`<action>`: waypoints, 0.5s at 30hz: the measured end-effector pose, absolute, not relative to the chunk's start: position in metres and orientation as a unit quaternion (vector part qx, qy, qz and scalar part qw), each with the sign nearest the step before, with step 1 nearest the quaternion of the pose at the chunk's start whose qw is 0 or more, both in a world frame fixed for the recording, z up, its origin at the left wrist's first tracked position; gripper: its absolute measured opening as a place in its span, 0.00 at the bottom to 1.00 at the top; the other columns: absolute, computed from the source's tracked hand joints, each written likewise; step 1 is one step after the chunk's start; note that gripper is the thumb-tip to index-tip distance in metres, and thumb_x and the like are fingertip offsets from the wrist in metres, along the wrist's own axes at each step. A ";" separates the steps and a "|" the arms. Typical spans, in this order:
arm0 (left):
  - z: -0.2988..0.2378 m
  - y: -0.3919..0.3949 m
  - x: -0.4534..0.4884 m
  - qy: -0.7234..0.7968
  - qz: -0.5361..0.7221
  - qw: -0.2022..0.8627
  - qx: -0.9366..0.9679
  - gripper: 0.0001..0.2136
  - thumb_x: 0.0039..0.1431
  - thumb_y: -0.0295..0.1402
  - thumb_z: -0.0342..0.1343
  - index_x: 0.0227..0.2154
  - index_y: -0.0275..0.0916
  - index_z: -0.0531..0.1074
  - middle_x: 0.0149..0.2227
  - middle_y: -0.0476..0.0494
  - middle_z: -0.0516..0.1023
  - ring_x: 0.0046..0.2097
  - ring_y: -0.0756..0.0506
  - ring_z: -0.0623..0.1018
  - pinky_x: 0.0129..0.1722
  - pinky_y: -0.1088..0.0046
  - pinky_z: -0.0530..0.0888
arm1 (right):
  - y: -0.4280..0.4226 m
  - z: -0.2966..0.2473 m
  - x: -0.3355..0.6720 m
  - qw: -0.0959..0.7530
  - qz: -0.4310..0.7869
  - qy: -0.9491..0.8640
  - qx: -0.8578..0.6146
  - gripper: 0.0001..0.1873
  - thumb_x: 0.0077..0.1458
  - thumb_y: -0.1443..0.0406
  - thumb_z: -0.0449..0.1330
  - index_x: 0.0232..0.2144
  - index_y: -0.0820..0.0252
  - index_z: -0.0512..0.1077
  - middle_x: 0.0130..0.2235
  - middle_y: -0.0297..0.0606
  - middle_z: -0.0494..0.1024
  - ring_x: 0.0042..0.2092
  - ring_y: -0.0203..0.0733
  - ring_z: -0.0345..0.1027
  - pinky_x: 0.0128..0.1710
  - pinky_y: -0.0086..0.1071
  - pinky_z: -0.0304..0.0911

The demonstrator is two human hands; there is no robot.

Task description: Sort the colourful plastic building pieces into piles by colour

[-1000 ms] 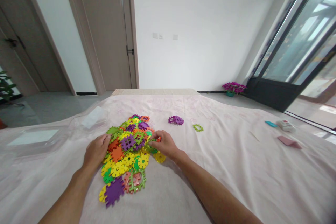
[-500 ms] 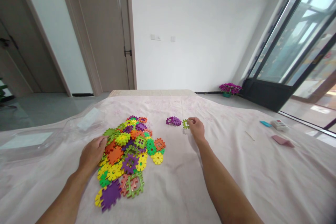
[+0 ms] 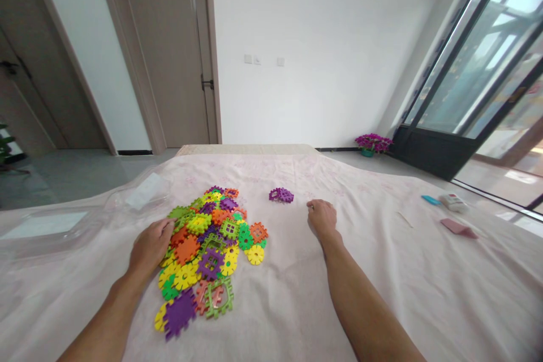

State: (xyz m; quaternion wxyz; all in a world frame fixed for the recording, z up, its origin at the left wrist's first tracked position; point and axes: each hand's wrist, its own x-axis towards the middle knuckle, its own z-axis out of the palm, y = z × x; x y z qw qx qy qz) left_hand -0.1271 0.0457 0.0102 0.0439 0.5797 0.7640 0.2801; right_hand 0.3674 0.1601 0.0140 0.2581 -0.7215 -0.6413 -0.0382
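A heap of flat plastic interlocking pieces in yellow, orange, green and purple lies on the pink cloth. My left hand rests on the heap's left edge, fingers loosely spread over the pieces. My right hand is off to the right of the heap, palm down on the cloth. Its fingers are curled together, and what is under them is hidden. A small purple cluster of pieces lies just left of and beyond that hand, apart from it.
A clear plastic bag lies at the left. At the far right are a teal item, a small white box and a pink card. Doors, a flower pot and glass doors lie beyond.
My right hand left the heap with a green piece, reached out near the purple cluster, then drew back a little. The green pieces no longer show. The left hand stayed put.
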 end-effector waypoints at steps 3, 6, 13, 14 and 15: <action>0.010 0.046 -0.127 0.765 0.279 0.032 0.579 0.26 0.64 0.45 0.37 0.48 0.37 0.78 0.55 0.37 0.79 0.57 0.39 0.75 0.56 0.67 0.69 | 0.158 0.021 0.360 0.293 -0.059 -0.638 -0.710 0.16 0.55 0.70 0.56 0.42 0.56 0.81 0.49 0.45 0.80 0.56 0.54 0.65 0.56 0.45 0.55; 0.012 0.045 -0.125 0.771 0.276 0.027 0.574 0.26 0.64 0.44 0.38 0.48 0.38 0.78 0.54 0.38 0.79 0.57 0.39 0.76 0.55 0.68 0.70 | 0.156 0.032 0.335 0.352 -0.024 -0.687 -0.636 0.14 0.57 0.69 0.56 0.41 0.56 0.80 0.46 0.43 0.81 0.54 0.50 0.67 0.57 0.43 0.57; 0.012 0.044 -0.125 0.767 0.283 0.030 0.575 0.26 0.64 0.45 0.39 0.48 0.38 0.78 0.55 0.38 0.79 0.57 0.38 0.76 0.55 0.67 0.70 | 0.116 0.050 0.239 0.392 0.143 -0.842 -0.341 0.12 0.56 0.64 0.64 0.44 0.54 0.78 0.45 0.39 0.82 0.48 0.45 0.73 0.52 0.38 0.64; 0.012 0.045 -0.125 0.767 0.283 0.031 0.575 0.26 0.64 0.45 0.39 0.48 0.38 0.78 0.55 0.38 0.79 0.57 0.38 0.76 0.55 0.67 0.70 | 0.107 0.052 0.229 0.378 0.146 -0.863 -0.301 0.18 0.55 0.64 0.65 0.49 0.53 0.76 0.48 0.39 0.81 0.50 0.45 0.72 0.54 0.39 0.63; 0.011 0.045 -0.126 0.767 0.283 0.032 0.575 0.26 0.64 0.45 0.39 0.48 0.37 0.78 0.55 0.38 0.79 0.57 0.38 0.75 0.55 0.66 0.70 | 0.099 0.052 0.220 0.359 0.142 -0.881 -0.274 0.23 0.54 0.63 0.66 0.54 0.53 0.73 0.52 0.40 0.79 0.54 0.47 0.71 0.56 0.40 0.62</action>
